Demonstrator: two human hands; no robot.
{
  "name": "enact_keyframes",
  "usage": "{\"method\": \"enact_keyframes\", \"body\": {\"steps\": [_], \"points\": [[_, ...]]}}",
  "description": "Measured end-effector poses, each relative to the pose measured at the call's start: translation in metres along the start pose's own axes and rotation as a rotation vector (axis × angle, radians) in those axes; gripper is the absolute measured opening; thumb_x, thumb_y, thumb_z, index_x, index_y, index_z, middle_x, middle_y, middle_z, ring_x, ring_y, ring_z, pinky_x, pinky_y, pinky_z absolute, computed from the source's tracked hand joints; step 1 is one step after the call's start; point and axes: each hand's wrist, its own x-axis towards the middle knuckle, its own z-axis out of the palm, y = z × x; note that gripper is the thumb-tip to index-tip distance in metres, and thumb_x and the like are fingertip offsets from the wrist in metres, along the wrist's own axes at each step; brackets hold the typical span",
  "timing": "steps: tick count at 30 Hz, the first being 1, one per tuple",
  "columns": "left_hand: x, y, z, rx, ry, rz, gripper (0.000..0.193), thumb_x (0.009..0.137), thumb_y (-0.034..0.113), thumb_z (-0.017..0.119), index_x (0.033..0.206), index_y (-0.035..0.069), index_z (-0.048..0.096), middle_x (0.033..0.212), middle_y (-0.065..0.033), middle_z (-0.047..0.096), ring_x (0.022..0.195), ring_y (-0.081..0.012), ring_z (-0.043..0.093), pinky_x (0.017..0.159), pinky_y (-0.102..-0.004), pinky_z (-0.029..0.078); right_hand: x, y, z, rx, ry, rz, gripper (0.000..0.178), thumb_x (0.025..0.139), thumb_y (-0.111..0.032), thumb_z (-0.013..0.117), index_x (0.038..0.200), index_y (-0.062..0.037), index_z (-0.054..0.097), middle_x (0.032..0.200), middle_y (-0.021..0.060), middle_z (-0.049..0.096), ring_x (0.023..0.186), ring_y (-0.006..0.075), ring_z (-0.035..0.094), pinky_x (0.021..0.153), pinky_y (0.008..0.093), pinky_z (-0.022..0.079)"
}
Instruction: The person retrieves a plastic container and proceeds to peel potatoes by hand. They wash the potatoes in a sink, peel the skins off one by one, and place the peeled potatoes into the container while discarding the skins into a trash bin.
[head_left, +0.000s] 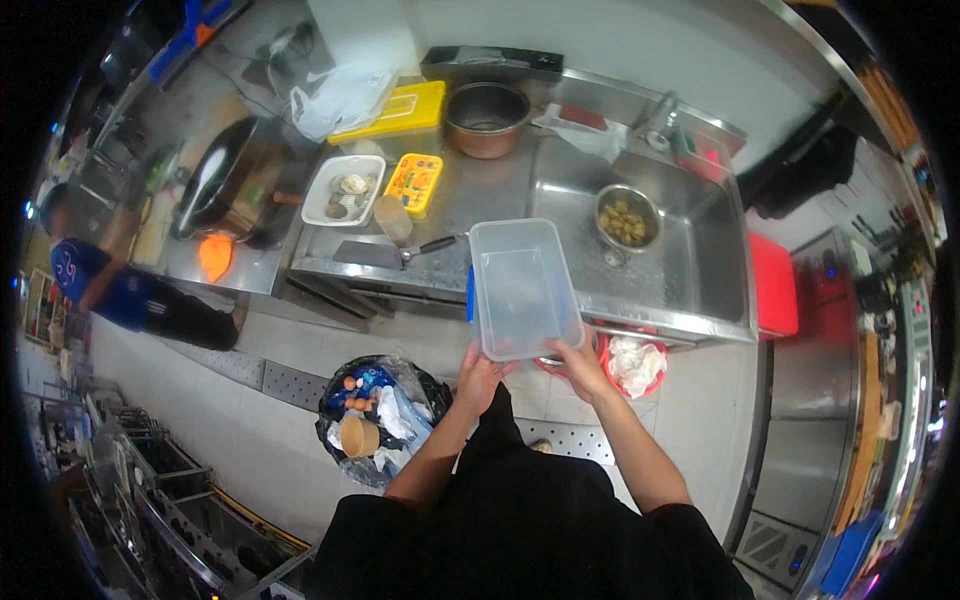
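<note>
Both of my hands hold a clear plastic container (527, 290) by its near corners, in front of the steel counter. My left hand (482, 377) grips the near left corner, and my right hand (580, 366) grips the near right one. The container has no lid on and looks empty. Just beyond its left side, a cleaver (370, 253) with a black handle lies on the counter edge. To its right is the sink (690, 280), where a metal bowl (628, 218) holds yellowish-green pieces.
A white basket (342, 190), a yellow tub (414, 184) and a brown pot (487, 120) stand on the counter. On the floor are a black-lined rubbish bin (385, 410) and a red basin (655, 372) with white cloth. Another person (120, 285) stands at the far left.
</note>
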Motion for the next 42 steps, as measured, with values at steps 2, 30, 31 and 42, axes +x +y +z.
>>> {"method": "enact_keyframes", "body": {"steps": [2,30,31,42], "points": [[0.038,0.012,-0.003,-0.032,0.023,-0.015,0.036,0.098,0.02,0.045,0.131,0.008,0.039,0.125,-0.0114,0.053,0.114,-0.0274,0.054,0.096,-0.0474,0.045,0.038,-0.019,0.019,0.108,-0.007,-0.025,0.065,0.081,-0.022,0.063,0.135,-0.0115,0.028,0.12,0.0107,0.044,0.104,0.0221,0.05,0.076,0.0365,0.048],[0.196,0.08,0.038,1.785,0.212,0.627,0.021,0.082,0.007,0.057,0.102,0.001,0.056,0.094,-0.0197,0.053,0.086,-0.039,0.052,0.076,-0.0447,0.043,0.343,-0.077,-0.155,-0.925,0.194,-0.014,0.045,0.089,-0.04,0.053,0.113,-0.0024,0.056,0.116,0.0233,0.058,0.107,0.0357,0.057,0.091,0.0437,0.045],[0.184,0.065,0.051,1.779,0.163,0.562,0.02,0.082,0.006,0.057,0.101,0.001,0.057,0.094,-0.0195,0.053,0.086,-0.0385,0.053,0.075,-0.044,0.044,0.361,-0.059,-0.197,-1.032,0.284,-0.034,0.039,0.089,-0.035,0.054,0.111,-0.0031,0.056,0.112,0.0223,0.06,0.102,0.0359,0.06,0.087,0.0447,0.047],[0.089,-0.089,0.151,1.573,0.17,-0.178,0.031,0.083,0.008,0.061,0.114,0.007,0.056,0.1,-0.0142,0.057,0.072,-0.0245,0.06,0.065,-0.0344,0.051,0.519,0.069,-0.354,-1.467,0.101,0.137,0.059,0.091,-0.04,0.045,0.137,-0.0045,0.038,0.127,0.0274,0.05,0.112,0.0398,0.054,0.095,0.0457,0.043]]}}
